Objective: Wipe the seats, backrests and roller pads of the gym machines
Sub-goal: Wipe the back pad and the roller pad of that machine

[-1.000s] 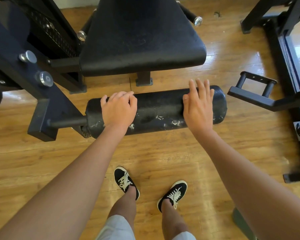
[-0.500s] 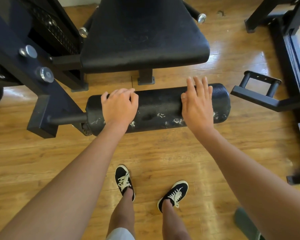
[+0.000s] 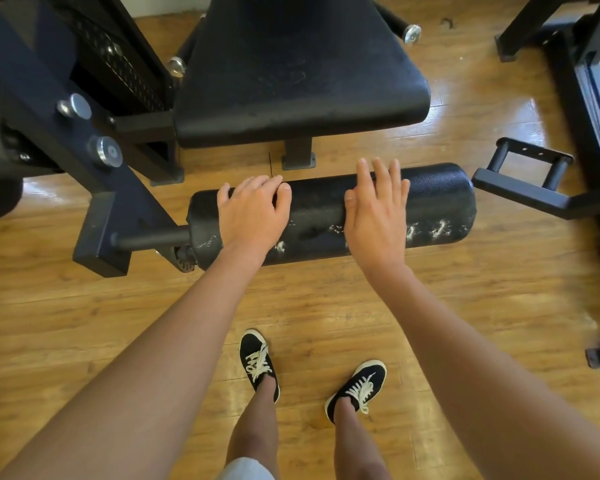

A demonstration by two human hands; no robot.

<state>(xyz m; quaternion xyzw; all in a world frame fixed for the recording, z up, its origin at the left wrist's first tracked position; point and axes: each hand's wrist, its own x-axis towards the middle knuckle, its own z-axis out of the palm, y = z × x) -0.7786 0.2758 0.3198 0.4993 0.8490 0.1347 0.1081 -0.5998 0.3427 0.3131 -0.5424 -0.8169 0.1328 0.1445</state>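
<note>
The left fingers [image 3: 257,183] curl over the top of the roller pad [image 3: 319,209], pressed close together with the thumb alongside. The right fingers [image 3: 381,174] lie straight and slightly spread, flat on the pad. The left hand [image 3: 253,216] sits toward the pad's 9 o'clock end and the right hand [image 3: 378,216] just past its middle. No cloth shows under either palm.

The pad lies crosswise at the centre of view, on an axle [image 3: 149,239] from the frame at 9 o'clock, with the seat [image 3: 291,81] at 12 o'clock. White scuffs [image 3: 437,228] mark the pad's near face toward 3 o'clock.

The pad probably spins on its axle, so a hard push could roll it away and leave the underside unwiped. A sideways stroke could also knock knuckles on the metal bracket [image 3: 530,181] at 3 o'clock.
</note>
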